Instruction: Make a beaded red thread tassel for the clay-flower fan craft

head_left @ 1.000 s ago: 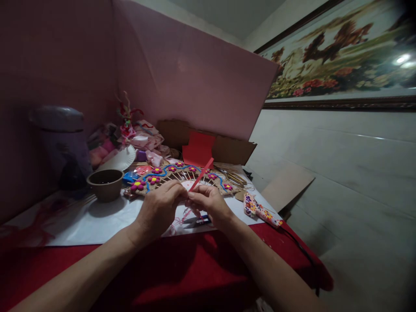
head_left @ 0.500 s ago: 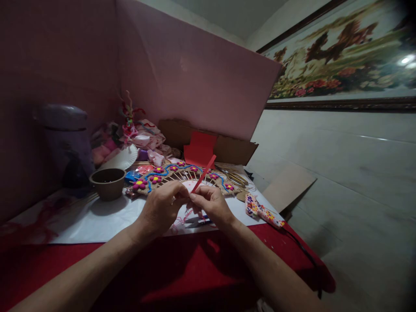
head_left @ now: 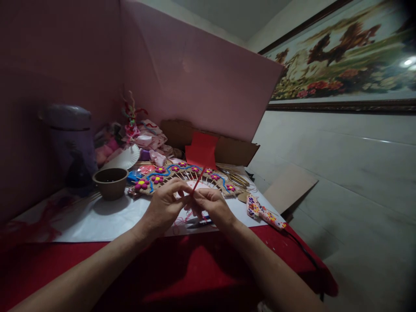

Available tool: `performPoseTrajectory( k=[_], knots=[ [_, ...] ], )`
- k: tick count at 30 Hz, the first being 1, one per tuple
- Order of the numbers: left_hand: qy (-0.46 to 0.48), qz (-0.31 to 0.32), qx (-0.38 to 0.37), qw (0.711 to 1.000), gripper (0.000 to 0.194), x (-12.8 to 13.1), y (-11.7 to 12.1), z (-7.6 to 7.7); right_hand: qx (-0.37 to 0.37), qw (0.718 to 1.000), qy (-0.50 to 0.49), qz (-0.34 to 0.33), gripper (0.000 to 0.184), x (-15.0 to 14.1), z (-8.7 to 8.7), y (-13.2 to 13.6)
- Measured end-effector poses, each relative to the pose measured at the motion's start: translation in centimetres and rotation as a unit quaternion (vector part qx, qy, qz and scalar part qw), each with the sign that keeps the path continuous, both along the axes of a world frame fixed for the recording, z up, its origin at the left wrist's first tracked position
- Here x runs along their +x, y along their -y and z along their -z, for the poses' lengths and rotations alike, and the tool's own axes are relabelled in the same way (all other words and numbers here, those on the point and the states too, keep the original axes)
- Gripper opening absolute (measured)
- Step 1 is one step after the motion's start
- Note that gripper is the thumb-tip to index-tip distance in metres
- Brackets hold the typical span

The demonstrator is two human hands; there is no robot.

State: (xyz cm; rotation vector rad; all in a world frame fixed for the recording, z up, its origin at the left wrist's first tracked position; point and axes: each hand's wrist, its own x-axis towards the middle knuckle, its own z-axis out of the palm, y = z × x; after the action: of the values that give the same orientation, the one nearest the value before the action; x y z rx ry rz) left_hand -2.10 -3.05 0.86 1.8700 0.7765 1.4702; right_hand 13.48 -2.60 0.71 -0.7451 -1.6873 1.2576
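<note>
Between my two hands a narrow red paper strip (head_left: 199, 178) points up and away, its lower end pinched. My left hand (head_left: 167, 201) grips that end with thumb and forefinger. My right hand (head_left: 209, 203) pinches it from the other side, fingertips close to the left ones. Behind them lies a fan-shaped burlap piece (head_left: 169, 173) with thin sticks, pink-and-yellow flowers and a wavy blue line. Under my hands rest scissors (head_left: 199, 223), partly hidden, and pink thread (head_left: 178, 225). Folded red paper (head_left: 202, 149) stands at the back.
A brown bowl (head_left: 110, 184) stands at left, near a purple canister (head_left: 68, 143). A flower-patterned glue gun (head_left: 264, 211) with a black cord lies at right. Golden-handled scissors (head_left: 238, 178) lie behind it. Torn cardboard (head_left: 234, 151) leans against the pink panel (head_left: 201, 78).
The red strip has turned, so it looks thinner and stands steeper between my fingers. My left forefinger has lifted slightly over it. The whole view has shifted a little.
</note>
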Motion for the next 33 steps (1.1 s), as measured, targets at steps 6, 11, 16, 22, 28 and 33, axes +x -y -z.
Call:
performPoseTrajectory(
  k=[6, 11, 16, 22, 28, 33],
  knots=[
    [0.132, 0.059, -0.216, 0.966, 0.013, -0.3, -0.5, -0.1, -0.024, 0.999, -0.035, -0.001, 0.044, -0.2, 0.2, 0.1],
    [0.253, 0.157, -0.353, 0.887, 0.011, -0.7, -0.9, -0.2, 0.031, 0.996, -0.027, 0.083, 0.036, -0.4, -0.1, 0.4],
    [0.279, 0.163, -0.424, 0.846, 0.010, -0.8, -0.8, -0.5, 0.070, 0.990, -0.036, 0.113, 0.031, -0.4, -0.4, 0.9],
    [0.282, 0.202, -0.452, 0.822, 0.011, -0.9, -0.7, -0.5, 0.125, 0.985, -0.043, 0.115, 0.020, -0.5, -0.1, 1.0],
    [0.278, 0.233, -0.457, 0.812, 0.013, -0.7, -0.3, -0.8, 0.180, 0.977, -0.010, 0.117, 0.013, -0.4, 0.4, 1.2],
    [0.264, 0.219, -0.441, 0.829, 0.011, -0.8, -0.3, -0.8, 0.184, 0.973, 0.020, 0.138, 0.011, -0.3, 0.5, 1.1]
  ],
)
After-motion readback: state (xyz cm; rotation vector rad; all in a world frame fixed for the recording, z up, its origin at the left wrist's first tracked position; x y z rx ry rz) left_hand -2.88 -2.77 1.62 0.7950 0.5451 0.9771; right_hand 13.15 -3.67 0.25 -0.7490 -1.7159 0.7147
